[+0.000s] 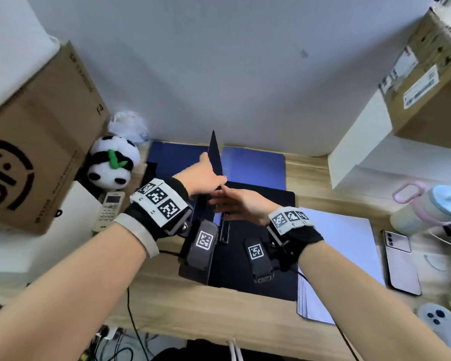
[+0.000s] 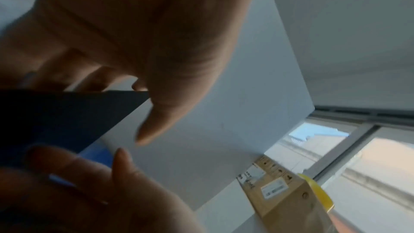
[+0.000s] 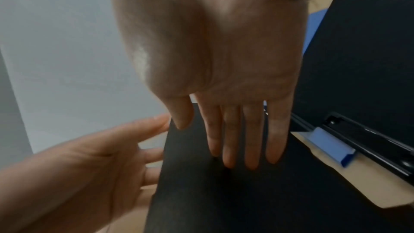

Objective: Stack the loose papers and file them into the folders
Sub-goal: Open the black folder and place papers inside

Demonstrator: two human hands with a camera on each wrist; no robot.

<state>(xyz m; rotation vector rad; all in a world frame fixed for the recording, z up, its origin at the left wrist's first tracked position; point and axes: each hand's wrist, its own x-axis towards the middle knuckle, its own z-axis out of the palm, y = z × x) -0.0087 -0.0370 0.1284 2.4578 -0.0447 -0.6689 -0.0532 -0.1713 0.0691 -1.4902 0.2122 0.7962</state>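
Note:
A dark folder [image 1: 245, 261] lies open at the desk's middle, its cover [image 1: 215, 152] raised upright and seen edge-on. My left hand [image 1: 206, 173] presses straight fingers against the cover's left face, thumb at its edge. My right hand [image 1: 235, 204] lays flat, straight fingers on the cover's right face [image 3: 201, 192]. In the left wrist view the cover [image 2: 56, 118] crosses below my left hand [image 2: 156, 42]. The folder's clip bar [image 3: 369, 148] shows beside the spine. White papers [image 1: 349, 243] sit in a stack right of the folder. A blue folder [image 1: 253, 162] lies behind.
A large cardboard box [image 1: 37, 139], a panda plush [image 1: 112, 162] and a calculator [image 1: 110, 209] crowd the left. On the right are white boxes [image 1: 362, 152], a cardboard box [image 1: 427, 82], a bottle [image 1: 427, 207] and a phone [image 1: 401, 264].

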